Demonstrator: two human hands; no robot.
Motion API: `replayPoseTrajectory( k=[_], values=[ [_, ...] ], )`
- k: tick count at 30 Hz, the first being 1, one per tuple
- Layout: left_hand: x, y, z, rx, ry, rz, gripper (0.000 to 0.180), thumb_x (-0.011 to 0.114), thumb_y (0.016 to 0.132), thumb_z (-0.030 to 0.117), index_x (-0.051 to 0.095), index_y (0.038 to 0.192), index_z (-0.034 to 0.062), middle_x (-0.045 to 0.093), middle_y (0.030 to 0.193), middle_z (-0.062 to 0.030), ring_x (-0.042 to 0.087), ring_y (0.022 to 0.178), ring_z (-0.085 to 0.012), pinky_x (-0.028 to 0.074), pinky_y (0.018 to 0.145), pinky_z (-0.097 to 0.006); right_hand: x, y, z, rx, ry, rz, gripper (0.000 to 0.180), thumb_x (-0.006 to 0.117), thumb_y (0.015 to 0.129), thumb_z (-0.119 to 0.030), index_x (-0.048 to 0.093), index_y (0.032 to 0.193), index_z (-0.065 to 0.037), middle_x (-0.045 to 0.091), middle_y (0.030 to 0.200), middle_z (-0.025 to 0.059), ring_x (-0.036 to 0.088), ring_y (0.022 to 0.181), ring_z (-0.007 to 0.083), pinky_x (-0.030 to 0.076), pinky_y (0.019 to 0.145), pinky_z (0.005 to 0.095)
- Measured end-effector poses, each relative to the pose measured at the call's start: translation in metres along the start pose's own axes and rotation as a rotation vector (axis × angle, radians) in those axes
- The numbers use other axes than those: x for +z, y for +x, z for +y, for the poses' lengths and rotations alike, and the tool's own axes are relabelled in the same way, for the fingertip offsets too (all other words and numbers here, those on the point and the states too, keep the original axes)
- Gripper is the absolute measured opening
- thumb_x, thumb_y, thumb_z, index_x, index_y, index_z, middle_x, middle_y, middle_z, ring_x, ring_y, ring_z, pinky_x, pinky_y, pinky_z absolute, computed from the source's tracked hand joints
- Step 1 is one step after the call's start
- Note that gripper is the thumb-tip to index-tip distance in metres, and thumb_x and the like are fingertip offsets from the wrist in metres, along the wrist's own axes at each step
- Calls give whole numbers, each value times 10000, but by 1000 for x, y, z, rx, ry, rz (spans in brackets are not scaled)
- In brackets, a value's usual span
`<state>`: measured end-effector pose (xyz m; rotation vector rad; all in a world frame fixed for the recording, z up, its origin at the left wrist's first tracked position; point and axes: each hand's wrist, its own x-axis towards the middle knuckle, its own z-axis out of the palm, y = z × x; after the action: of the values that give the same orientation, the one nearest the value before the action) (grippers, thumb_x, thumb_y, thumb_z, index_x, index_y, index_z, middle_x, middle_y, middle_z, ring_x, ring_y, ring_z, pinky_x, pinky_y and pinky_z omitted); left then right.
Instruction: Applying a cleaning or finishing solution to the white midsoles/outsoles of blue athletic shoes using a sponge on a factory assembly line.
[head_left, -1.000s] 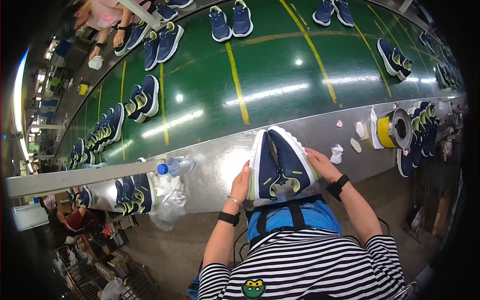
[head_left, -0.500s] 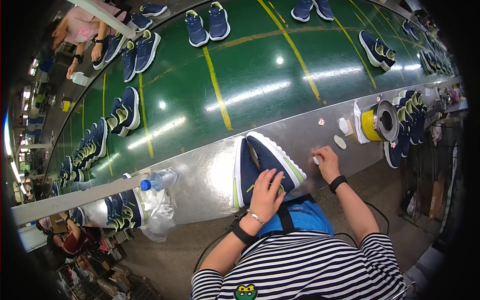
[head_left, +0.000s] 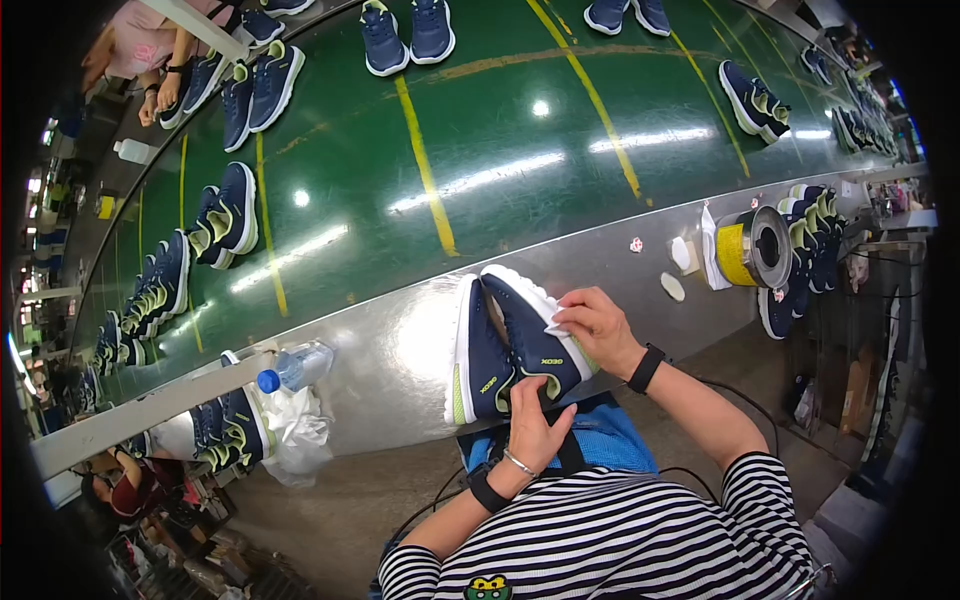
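- Head view: your left hand (head_left: 533, 425) has its grip clenched on the heel end of a navy pair of sneakers (head_left: 508, 345), which lies side by side on the metal bench (head_left: 390, 350) right in front of you.
- Your right hand (head_left: 598, 325) pinches a small white cloth (head_left: 556, 318) against the right shoe's white sole edge.
- Plastic bottle (head_left: 295, 367) lies on the bench to your left; yellow tape roll (head_left: 752, 248) sits to your right.
- Green conveyor belt (head_left: 480, 150) beyond carries more navy pairs.

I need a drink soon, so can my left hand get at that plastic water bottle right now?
Probably not at once: the left hand grips the navy shoes. The bottle lies uncovered on the metal ledge.
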<state>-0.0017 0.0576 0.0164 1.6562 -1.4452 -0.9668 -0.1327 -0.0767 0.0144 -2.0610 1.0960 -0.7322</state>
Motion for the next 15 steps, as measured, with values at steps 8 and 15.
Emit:
replayPoseTrajectory(
  k=[8, 15],
  values=[
    [48, 3, -9, -340, -270, 58, 424, 724, 675, 299, 558, 860, -44, 575, 839, -178, 558, 764, -304, 393, 793, -362, -1, 1, -8, 80, 21, 12, 158, 597, 713, 30, 607, 853, -42, 561, 886, 92, 566, 797, 250, 472, 688, 314],
    [65, 35, 0, -186, 66, 264, 309, 719, 676, 287, 578, 755, 24, 597, 650, -117, 567, 624, -303, 360, 762, -419, -22, 11, -1, 237, 252, -64, 251, 555, 711, 89, 610, 926, -28, 542, 936, 77, 563, 825, 165, 462, 707, 248]
  ],
)
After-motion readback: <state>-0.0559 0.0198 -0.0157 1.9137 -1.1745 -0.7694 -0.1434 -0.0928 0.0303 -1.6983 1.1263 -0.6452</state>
